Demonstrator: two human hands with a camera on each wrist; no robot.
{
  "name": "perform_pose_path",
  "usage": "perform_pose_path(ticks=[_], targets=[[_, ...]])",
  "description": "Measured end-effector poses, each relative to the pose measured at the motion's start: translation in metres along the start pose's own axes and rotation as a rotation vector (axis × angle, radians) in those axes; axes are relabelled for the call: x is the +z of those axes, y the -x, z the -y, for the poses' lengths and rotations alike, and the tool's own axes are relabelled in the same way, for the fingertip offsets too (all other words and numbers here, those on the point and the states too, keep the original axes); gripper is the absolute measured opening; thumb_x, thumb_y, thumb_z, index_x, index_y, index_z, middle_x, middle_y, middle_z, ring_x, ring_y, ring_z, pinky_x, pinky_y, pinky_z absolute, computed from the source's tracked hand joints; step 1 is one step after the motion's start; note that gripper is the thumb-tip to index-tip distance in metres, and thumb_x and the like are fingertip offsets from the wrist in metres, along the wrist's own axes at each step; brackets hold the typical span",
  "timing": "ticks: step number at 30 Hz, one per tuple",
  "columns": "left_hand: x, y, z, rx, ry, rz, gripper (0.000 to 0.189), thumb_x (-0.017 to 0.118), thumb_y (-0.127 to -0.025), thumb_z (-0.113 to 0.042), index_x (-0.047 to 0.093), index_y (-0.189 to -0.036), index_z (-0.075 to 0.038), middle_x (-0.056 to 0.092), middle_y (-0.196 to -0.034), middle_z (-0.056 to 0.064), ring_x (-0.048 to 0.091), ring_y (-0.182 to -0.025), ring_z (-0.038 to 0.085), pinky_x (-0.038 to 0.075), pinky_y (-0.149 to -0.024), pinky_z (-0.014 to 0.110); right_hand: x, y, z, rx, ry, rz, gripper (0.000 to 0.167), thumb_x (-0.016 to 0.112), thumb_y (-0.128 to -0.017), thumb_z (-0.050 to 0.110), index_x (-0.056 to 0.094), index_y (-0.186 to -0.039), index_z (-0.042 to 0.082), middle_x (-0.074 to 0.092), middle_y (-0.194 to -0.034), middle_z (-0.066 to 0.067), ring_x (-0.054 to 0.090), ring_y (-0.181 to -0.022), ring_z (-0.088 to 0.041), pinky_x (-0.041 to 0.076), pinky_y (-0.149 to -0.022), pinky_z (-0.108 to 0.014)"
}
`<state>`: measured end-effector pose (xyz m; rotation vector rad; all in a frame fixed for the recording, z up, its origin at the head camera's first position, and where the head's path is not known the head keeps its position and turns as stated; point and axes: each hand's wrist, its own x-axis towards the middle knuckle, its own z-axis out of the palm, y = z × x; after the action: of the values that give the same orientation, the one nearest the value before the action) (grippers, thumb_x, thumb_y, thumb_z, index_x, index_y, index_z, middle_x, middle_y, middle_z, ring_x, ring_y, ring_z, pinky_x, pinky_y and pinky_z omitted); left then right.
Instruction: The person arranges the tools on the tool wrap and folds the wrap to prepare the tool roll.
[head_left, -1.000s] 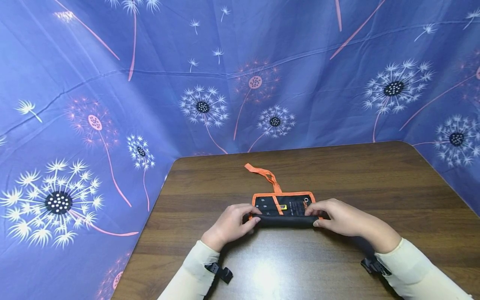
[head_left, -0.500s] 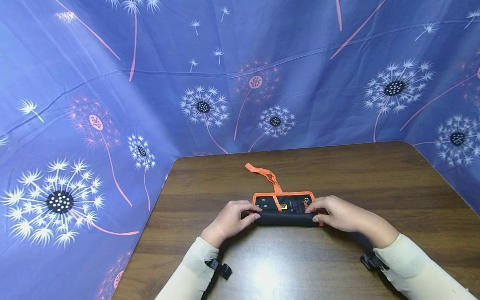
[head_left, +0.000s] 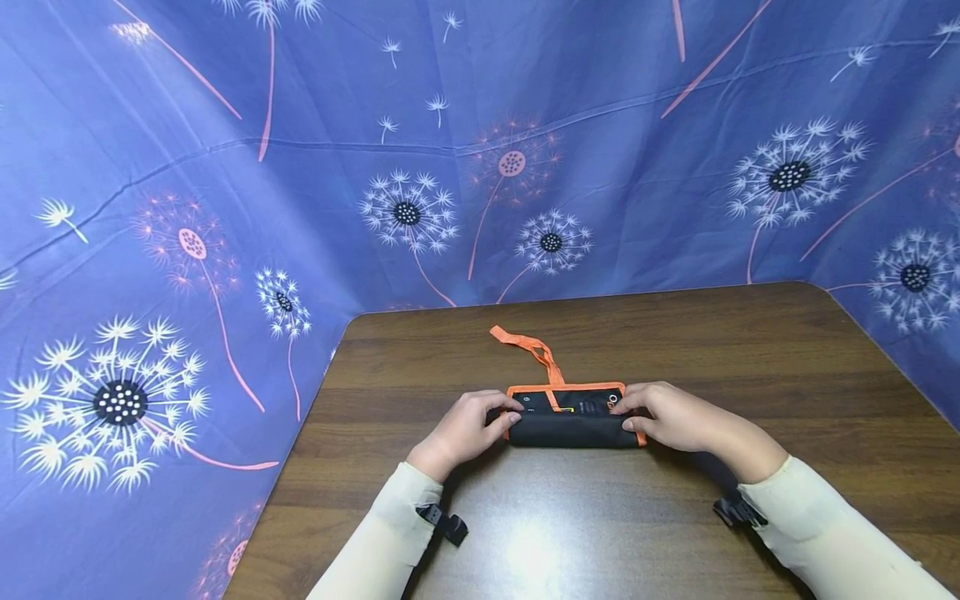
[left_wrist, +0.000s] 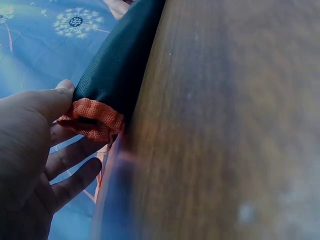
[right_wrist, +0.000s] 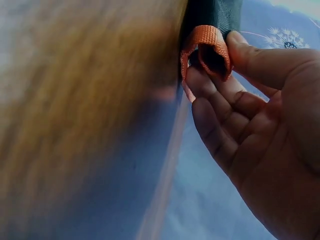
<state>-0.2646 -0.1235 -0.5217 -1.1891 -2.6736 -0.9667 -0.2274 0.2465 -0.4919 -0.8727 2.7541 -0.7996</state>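
Observation:
A black fabric tool roll (head_left: 573, 432) with orange edging lies partly rolled up on the table, its rolled part toward me. Beyond the roll a flat strip with small white numbers and a yellow mark still shows. My left hand (head_left: 467, 429) pinches the roll's left end between thumb and fingers; in the left wrist view the orange-edged end (left_wrist: 95, 120) curls beside the fingertips. At the other end my right hand (head_left: 682, 421) grips the roll, thumb on the near side. The right wrist view shows the orange edging (right_wrist: 207, 42) coiled into a loop there.
An orange tie strap (head_left: 528, 346) trails from the roll's far edge across the brown wooden table (head_left: 420, 367). Behind and to the left hangs a blue cloth (head_left: 315, 108) with dandelion prints. Each wrist wears a black strap (head_left: 442, 523).
Both hands have moved slightly away from me, rolling the near part of the tool roll forward. The rolled part looks thicker, and less of the numbered strip shows.

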Motion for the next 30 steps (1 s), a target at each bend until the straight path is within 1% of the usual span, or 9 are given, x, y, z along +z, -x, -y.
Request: perform_pose_path(ticks=[6, 8, 9, 12, 16, 19, 22, 25, 30], targets=[[0.0022, -0.0051, 0.0015, -0.005, 0.012, -0.029, 0.018, 0.068, -0.104, -0.027, 0.076, -0.117, -0.018, 0.066, -0.095, -0.015, 0.063, -0.085, -0.001, 0.053, -0.089, 0.028, 0.0013, -0.0029, -0.0062, -0.039, 0.005, -0.05, 0.023, 0.078, -0.094, 0.009, 0.079, -0.116, 0.015, 0.072, -0.114, 0.003, 0.068, -0.107, -0.019, 0.055, -0.09, -0.046], [0.0025, -0.0059, 0.0022, -0.004, 0.023, -0.035, 0.017, 0.068, -0.104, -0.026, 0.076, -0.117, -0.017, 0.068, -0.099, -0.015, 0.064, -0.089, -0.001, 0.053, -0.091, 0.028, 0.0014, -0.0034, -0.0073, -0.039, -0.01, -0.059, 0.022, 0.078, -0.094, 0.009, 0.079, -0.115, 0.017, 0.072, -0.11, 0.006, 0.068, -0.103, -0.015, 0.055, -0.087, -0.042], [0.0024, -0.0059, 0.0026, -0.004, 0.027, -0.036, 0.017, 0.068, -0.104, -0.026, 0.076, -0.116, -0.018, 0.069, -0.099, -0.014, 0.064, -0.088, -0.001, 0.053, -0.091, 0.028, 0.0014, -0.0036, -0.0081, -0.037, -0.015, -0.063, 0.022, 0.079, -0.094, 0.009, 0.079, -0.115, 0.018, 0.072, -0.11, 0.007, 0.068, -0.102, -0.014, 0.055, -0.086, -0.041], [0.0018, -0.0047, 0.0043, -0.003, 0.036, -0.04, 0.016, 0.069, -0.104, -0.026, 0.077, -0.116, -0.02, 0.07, -0.104, -0.015, 0.065, -0.096, -0.001, 0.053, -0.093, 0.028, 0.001, -0.0039, -0.0091, -0.04, -0.029, -0.066, 0.023, 0.079, -0.094, 0.009, 0.078, -0.114, 0.02, 0.071, -0.108, 0.008, 0.068, -0.101, -0.013, 0.056, -0.084, -0.04], [0.0001, -0.0024, 0.0066, 0.01, 0.063, -0.046, 0.015, 0.071, -0.103, -0.025, 0.077, -0.116, -0.022, 0.071, -0.107, -0.015, 0.065, -0.103, 0.001, 0.054, -0.093, 0.03, 0.0004, -0.0042, -0.0099, -0.062, -0.035, -0.071, 0.022, 0.078, -0.094, 0.008, 0.077, -0.114, 0.019, 0.071, -0.108, 0.008, 0.068, -0.099, -0.015, 0.056, -0.082, -0.041], [-0.001, -0.0015, 0.0074, 0.028, 0.074, -0.05, 0.016, 0.071, -0.102, -0.024, 0.078, -0.116, -0.02, 0.071, -0.108, -0.014, 0.066, -0.104, 0.002, 0.054, -0.092, 0.031, 0.0005, -0.0048, -0.0098, -0.054, -0.05, -0.078, 0.022, 0.078, -0.094, 0.007, 0.076, -0.114, 0.016, 0.07, -0.105, 0.008, 0.067, -0.095, -0.013, 0.056, -0.079, -0.039], [-0.0017, -0.0011, 0.0075, 0.041, 0.059, -0.052, 0.016, 0.07, -0.103, -0.024, 0.078, -0.117, -0.02, 0.071, -0.109, -0.013, 0.066, -0.105, 0.002, 0.054, -0.094, 0.031, 0.0009, -0.005, -0.0103, -0.052, -0.066, -0.086, 0.022, 0.079, -0.093, 0.004, 0.076, -0.112, 0.015, 0.069, -0.102, 0.009, 0.065, -0.091, -0.009, 0.056, -0.076, -0.037], [-0.0015, -0.0005, 0.008, 0.044, 0.041, -0.048, 0.018, 0.069, -0.104, -0.024, 0.078, -0.119, -0.02, 0.072, -0.111, -0.013, 0.066, -0.107, 0.003, 0.053, -0.096, 0.03, 0.0016, -0.0048, -0.01, -0.05, -0.07, -0.1, 0.024, 0.079, -0.091, 0.002, 0.076, -0.108, 0.019, 0.068, -0.101, 0.009, 0.063, -0.088, -0.006, 0.056, -0.074, -0.035], [-0.0008, 0.0009, 0.0098, 0.029, 0.022, -0.031, 0.021, 0.068, -0.104, -0.028, 0.077, -0.122, -0.021, 0.071, -0.113, -0.013, 0.066, -0.108, 0.004, 0.053, -0.096, 0.03, 0.0021, -0.0048, -0.0088, -0.071, -0.034, -0.102, 0.027, 0.079, -0.091, 0.0, 0.078, -0.105, 0.023, 0.066, -0.102, 0.008, 0.06, -0.085, -0.004, 0.054, -0.073, -0.032]])
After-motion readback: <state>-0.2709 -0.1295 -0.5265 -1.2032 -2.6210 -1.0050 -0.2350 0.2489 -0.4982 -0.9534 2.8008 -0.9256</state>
